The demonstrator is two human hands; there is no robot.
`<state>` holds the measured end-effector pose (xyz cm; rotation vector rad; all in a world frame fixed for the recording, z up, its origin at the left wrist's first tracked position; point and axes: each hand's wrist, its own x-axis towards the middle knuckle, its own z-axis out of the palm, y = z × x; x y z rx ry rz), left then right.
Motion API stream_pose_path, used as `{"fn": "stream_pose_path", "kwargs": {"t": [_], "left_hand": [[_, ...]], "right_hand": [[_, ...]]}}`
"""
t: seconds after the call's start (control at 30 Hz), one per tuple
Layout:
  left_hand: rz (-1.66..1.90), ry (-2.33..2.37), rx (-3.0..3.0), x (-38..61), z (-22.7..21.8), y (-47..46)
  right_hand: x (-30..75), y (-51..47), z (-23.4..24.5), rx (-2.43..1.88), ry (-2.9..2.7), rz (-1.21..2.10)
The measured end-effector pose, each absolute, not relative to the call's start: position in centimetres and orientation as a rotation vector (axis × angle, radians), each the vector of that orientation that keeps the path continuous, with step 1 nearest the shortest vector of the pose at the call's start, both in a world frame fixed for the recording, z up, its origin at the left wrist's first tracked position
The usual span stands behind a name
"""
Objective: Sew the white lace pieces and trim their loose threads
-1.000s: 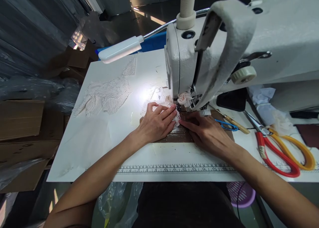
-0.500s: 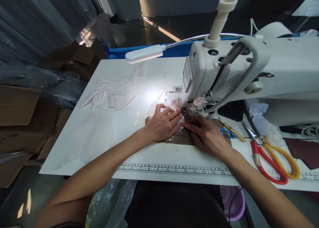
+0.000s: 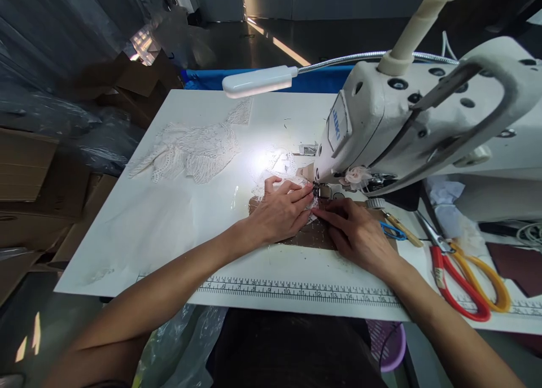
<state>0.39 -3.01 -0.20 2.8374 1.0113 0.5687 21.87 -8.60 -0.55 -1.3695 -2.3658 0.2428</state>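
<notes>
Left hand (image 3: 282,210) and right hand (image 3: 359,235) lie flat on the counter (image 3: 169,224), fingers stretched out and close together. They press a small white lace piece (image 3: 312,212) onto a brown patch (image 3: 307,238), just in front of the sewing machine's (image 3: 381,117) presser foot (image 3: 323,191). Stitching looks under way; how much of the seam is done, cannot tell. Against half a second back: hands at the same spot by the foot, only the view has shifted.

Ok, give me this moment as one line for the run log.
left hand: flat on lace | right hand: flat on brown sheet | fingertips: at presser foot | scissors: lying to the right
</notes>
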Motion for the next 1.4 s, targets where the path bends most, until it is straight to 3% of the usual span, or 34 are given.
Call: {"fn": "stream_pose_path", "kwargs": {"t": [0.9,1.13,1.4], "left_hand": [[0.601,1.096,2.836,1.0,-0.2,-2.0],[0.741,1.225,2.873,1.0,-0.3,-2.1],[0.96,0.811,3.077,-1.4,0.9,-1.0]], "right_hand": [[20.8,-7.8,-0.5,-1.609,-2.426,-0.002],[22.1,-8.0,-0.5,-1.483,-2.171,0.314],[23.9,-7.3,1.1,-1.529,-2.1,0.432]]}}
